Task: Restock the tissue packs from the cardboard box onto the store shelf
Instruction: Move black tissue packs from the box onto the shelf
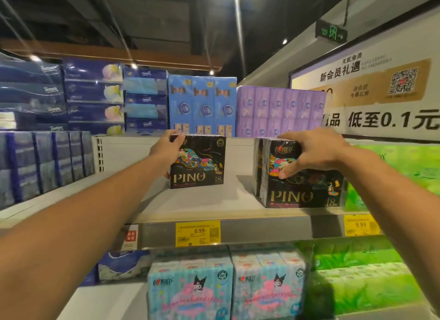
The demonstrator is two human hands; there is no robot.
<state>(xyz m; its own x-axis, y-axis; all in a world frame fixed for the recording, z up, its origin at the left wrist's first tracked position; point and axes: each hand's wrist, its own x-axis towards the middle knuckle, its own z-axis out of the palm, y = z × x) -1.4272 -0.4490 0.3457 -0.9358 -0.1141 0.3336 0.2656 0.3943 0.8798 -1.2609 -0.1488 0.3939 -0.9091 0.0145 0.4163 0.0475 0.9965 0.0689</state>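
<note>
Two black PINO tissue packs stand upright on the grey middle shelf (202, 207). My left hand (166, 153) grips the left edge of the farther pack (202, 162), fingers over its top corner. My right hand (312, 153) holds the nearer, larger-looking pack (302, 191) from above, thumb pressed on its front face. That pack sits near the shelf's front edge, against green packs. A bare gap of shelf lies between the two packs. No cardboard box is in view.
Green tissue packs (390, 172) fill the shelf right of my right hand. Blue-purple packs (45, 162) stand at the left. Blue (202, 105) and purple packs (281, 110) sit on the shelf above. Cartoon-print packs (226, 286) are below. Yellow price tags (197, 234) line the shelf edge.
</note>
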